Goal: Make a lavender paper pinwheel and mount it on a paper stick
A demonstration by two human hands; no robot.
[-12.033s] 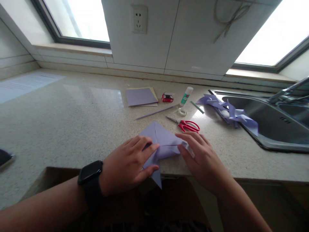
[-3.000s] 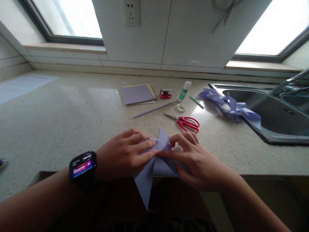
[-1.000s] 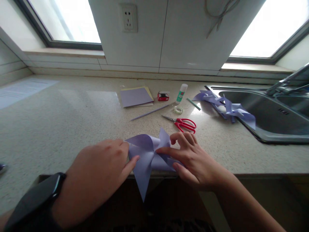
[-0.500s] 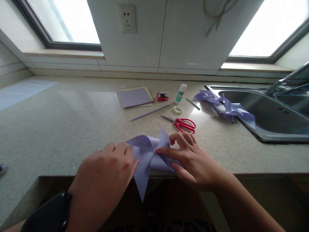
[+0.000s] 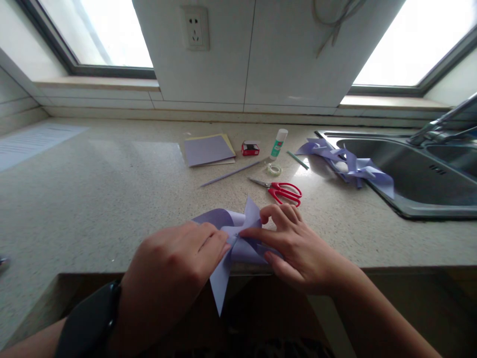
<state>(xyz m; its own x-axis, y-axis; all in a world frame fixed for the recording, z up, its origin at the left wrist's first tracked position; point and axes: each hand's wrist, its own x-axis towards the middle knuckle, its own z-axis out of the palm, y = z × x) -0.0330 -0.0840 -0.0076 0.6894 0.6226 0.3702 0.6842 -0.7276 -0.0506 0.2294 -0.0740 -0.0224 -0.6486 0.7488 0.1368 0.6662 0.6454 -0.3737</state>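
A purple paper pinwheel lies at the counter's front edge, one pointed blade hanging over it. My right hand holds it from the right, index fingertip pressed near the centre and thumb against the lower right blade. From the left, my left hand is closed over the pinwheel's left side, its fingers close to the centre; the fingertips' undersides are hidden. Just beyond lie red-handled scissors, partly open. A thin purple paper stick rests farther back.
Behind are a stack of coloured paper, a small red box, a glue stick, a tape roll and a green stick. Finished-looking purple pinwheels overlap the rim of the sink. A printed sheet lies far left.
My left hand has slid right, from the pinwheel's left blade toward its centre. The right hand keeps its place on the paper.
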